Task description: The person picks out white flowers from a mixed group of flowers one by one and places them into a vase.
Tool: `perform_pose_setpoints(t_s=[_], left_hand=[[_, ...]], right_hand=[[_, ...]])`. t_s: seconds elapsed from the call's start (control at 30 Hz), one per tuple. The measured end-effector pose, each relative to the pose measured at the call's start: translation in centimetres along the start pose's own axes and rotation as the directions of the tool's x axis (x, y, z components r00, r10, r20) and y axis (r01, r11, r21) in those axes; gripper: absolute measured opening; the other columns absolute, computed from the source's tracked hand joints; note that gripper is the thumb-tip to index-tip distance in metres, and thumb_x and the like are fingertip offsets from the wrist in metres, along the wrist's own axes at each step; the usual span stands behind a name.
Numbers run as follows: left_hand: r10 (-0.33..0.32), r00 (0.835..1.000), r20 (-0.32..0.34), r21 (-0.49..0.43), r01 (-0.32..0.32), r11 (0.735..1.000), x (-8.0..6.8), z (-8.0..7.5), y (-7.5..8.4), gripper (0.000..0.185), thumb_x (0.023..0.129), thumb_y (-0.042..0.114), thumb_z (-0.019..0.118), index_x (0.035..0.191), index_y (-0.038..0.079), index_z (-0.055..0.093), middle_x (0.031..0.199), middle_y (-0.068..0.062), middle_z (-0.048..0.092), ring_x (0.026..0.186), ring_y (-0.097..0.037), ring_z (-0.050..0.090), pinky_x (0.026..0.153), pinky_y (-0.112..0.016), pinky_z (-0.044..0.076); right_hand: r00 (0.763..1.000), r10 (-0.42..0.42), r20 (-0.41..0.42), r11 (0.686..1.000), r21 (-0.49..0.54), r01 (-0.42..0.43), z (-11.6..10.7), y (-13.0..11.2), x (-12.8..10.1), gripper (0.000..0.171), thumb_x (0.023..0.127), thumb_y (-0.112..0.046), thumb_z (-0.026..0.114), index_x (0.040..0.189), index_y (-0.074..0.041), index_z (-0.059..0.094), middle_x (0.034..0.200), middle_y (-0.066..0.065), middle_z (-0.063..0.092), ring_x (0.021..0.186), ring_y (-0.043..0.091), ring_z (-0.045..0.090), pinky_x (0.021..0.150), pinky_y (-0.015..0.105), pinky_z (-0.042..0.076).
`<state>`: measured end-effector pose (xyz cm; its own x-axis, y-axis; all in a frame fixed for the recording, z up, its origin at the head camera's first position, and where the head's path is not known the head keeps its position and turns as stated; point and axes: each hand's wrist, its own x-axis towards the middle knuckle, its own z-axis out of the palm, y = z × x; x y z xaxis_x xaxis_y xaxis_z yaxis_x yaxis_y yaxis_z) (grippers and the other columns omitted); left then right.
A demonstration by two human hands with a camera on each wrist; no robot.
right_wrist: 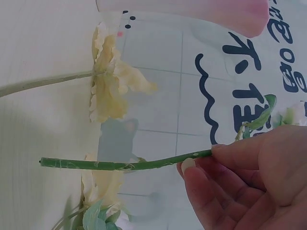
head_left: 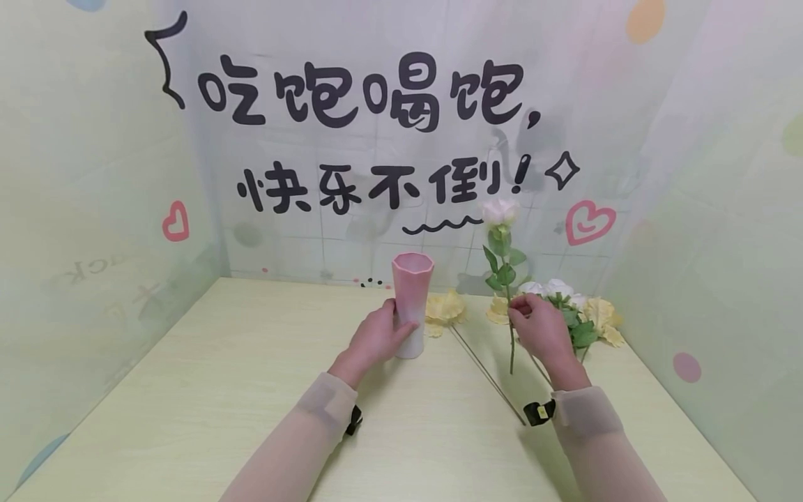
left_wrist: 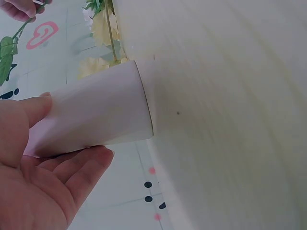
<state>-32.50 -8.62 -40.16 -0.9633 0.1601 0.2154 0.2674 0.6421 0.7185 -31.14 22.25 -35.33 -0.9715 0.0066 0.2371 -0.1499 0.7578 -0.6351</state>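
My left hand (head_left: pixel 376 335) grips a pink-to-white vase (head_left: pixel 412 293) around its lower half, and the vase stands upright on the table. In the left wrist view, thumb and fingers wrap the pale lower part of the vase (left_wrist: pixel 100 105). My right hand (head_left: pixel 542 331) pinches the green stem of a white rose (head_left: pixel 500 213) between thumb and fingertips, bloom upward, to the right of the vase. The right wrist view shows the cut lower end of the stem (right_wrist: pixel 105 165) sticking out past the fingers.
A yellow flower (head_left: pixel 447 307) with a long stem lies just right of the vase. More white flowers (head_left: pixel 558 287) and yellow flowers (head_left: pixel 602 317) lie beyond my right hand on the wooden table (head_left: pixel 251 404). A printed curtain (head_left: pixel 376 42) encloses the back and sides.
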Motion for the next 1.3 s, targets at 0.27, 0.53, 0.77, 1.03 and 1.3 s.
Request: perform_pose_setpoints(t_s=[0.27, 0.53, 0.77, 1.03, 1.3], left_hand=[[0.002, 1.0, 0.002, 0.003, -0.002, 1.0, 0.0, 0.0, 0.0, 0.061, 0.11, 0.034, 0.069, 0.153, -0.006, 0.05, 0.146, -0.026, 0.067, 0.131, -0.041, 0.07, 0.111, -0.059, 0.058], [-0.001, 1.0, -0.002, 0.008, 0.001, 1.0, -0.1, -0.1, 0.0, 0.061, 0.11, 0.034, 0.069, 0.153, -0.006, 0.05, 0.146, -0.026, 0.068, 0.131, -0.042, 0.07, 0.11, -0.059, 0.058], [0.006, 1.0, 0.001, 0.011, -0.006, 1.0, -0.2, -0.1, 0.0, 0.061, 0.11, 0.034, 0.069, 0.152, -0.006, 0.05, 0.145, -0.026, 0.068, 0.13, -0.042, 0.071, 0.11, -0.059, 0.059], [0.011, 1.0, 0.0, 0.023, -0.011, 1.0, -0.1, 0.1, 0.0, 0.063, 0.11, 0.035, 0.069, 0.154, -0.006, 0.049, 0.146, -0.026, 0.067, 0.13, -0.042, 0.071, 0.11, -0.058, 0.058], [0.009, 1.0, -0.008, 0.023, -0.009, 1.0, -0.1, 0.0, 0.1, 0.061, 0.109, 0.034, 0.07, 0.152, -0.006, 0.05, 0.144, -0.026, 0.068, 0.128, -0.042, 0.072, 0.108, -0.059, 0.059]], right_hand=[[0.999, -0.016, -0.028, 1.0, -0.003, 0.016, 0.1, 0.0, 0.0, 0.03, 0.112, -0.022, 0.058, 0.131, -0.002, 0.069, 0.12, 0.019, 0.075, 0.095, 0.027, 0.073, 0.074, 0.034, 0.058], [0.998, -0.035, -0.052, 0.999, 0.014, 0.036, 0.1, -0.3, -0.1, 0.031, 0.112, -0.023, 0.059, 0.132, -0.001, 0.069, 0.122, 0.02, 0.075, 0.104, 0.033, 0.073, 0.084, 0.044, 0.061], [0.997, -0.05, -0.066, 0.998, 0.043, 0.053, -0.1, -1.1, -0.4, 0.031, 0.113, -0.024, 0.059, 0.132, -0.002, 0.069, 0.123, 0.021, 0.076, 0.103, 0.032, 0.074, 0.08, 0.037, 0.061], [0.993, -0.07, -0.092, 0.992, 0.099, 0.08, -0.3, -2.8, -0.5, 0.033, 0.113, -0.024, 0.061, 0.134, -0.001, 0.069, 0.126, 0.021, 0.075, 0.106, 0.034, 0.075, 0.074, 0.031, 0.064], [0.977, -0.142, -0.157, 0.978, 0.132, 0.163, -1.6, -6.6, 1.2, 0.029, 0.112, -0.02, 0.062, 0.132, 0.0, 0.069, 0.122, 0.021, 0.075, 0.104, 0.034, 0.074, 0.07, 0.023, 0.062]])
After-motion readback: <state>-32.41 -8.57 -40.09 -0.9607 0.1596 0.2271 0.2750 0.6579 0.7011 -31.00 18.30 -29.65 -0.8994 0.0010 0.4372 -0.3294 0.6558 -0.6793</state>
